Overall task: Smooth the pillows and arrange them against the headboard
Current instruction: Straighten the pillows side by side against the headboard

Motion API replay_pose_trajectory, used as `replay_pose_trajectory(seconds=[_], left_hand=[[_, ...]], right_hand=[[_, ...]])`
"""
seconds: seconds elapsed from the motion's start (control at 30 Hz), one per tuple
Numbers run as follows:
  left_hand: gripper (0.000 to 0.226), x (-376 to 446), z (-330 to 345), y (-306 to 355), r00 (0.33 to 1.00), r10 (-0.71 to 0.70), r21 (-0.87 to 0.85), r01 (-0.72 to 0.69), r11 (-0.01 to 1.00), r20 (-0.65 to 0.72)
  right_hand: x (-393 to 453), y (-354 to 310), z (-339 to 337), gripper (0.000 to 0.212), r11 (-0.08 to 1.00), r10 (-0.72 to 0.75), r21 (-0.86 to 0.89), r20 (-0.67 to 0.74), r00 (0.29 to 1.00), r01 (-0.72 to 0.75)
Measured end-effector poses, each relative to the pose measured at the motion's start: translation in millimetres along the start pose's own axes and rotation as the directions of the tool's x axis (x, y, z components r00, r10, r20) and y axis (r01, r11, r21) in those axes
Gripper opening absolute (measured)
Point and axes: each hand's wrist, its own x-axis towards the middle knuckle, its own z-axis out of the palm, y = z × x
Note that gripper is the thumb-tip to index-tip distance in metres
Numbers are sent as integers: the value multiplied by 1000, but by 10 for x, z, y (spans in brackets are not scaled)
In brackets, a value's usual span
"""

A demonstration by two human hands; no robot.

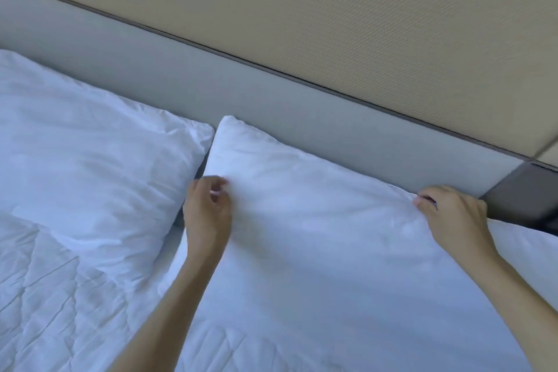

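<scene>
Two white pillows lie side by side against a grey padded headboard (271, 100). The left pillow (84, 154) rests flat with soft creases. The right pillow (326, 235) is larger in view and leans against the headboard. My left hand (208, 208) pinches the right pillow's left edge, in the gap between the two pillows. My right hand (453, 211) grips the same pillow's upper right edge, close to the headboard. Both forearms reach in from the bottom of the frame.
A wrinkled white duvet (54, 305) covers the bed at the lower left. A beige textured wall (362, 9) rises above the headboard. A dark grey block (525, 193), perhaps a bedside unit, sits at the right end of the headboard.
</scene>
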Motion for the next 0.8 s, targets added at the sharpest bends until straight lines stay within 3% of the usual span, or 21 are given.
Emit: replay_pose_trajectory(seconds=[0.03, 0.1, 0.17, 0.23, 0.37, 0.5, 0.63, 0.73, 0.8], left_hand=[[23, 71, 157, 291, 983, 171, 21, -172, 985, 65], [27, 165, 460, 775, 856, 455, 134, -495, 859, 246], [33, 226, 693, 1086, 707, 534, 213, -674, 707, 465], [33, 263, 864, 1224, 634, 495, 267, -736, 622, 594], [3, 247, 975, 1239, 637, 410, 336, -729, 596, 653], [17, 239, 971, 1258, 688, 509, 370, -716, 592, 516], [12, 176, 1049, 1354, 741, 536, 399, -670, 626, 405], [9, 0, 1056, 1211, 800, 521, 349, -599, 721, 296], [14, -219, 902, 940, 883, 458, 242, -468, 850, 98]], right_hand=[[-28, 148, -46, 20, 999, 39, -16, 8, 999, -39], [-69, 403, -103, 18, 997, 69, -41, 54, 996, -67], [-89, 643, -157, 10, 995, 85, -67, 117, 989, -78], [-124, 886, -232, 6, 990, 129, -83, 179, 975, -116], [-260, 1181, -270, 12, 980, 50, -201, 203, 978, -8], [-272, 1214, -340, 33, 985, 56, -161, 9, 998, -54], [-215, 1244, -392, 29, 988, 58, -136, -81, 995, -69], [-345, 1396, -424, 19, 990, 143, 22, -169, 975, -141], [-686, 1641, -408, 14, 928, 326, 277, -287, 901, -248]])
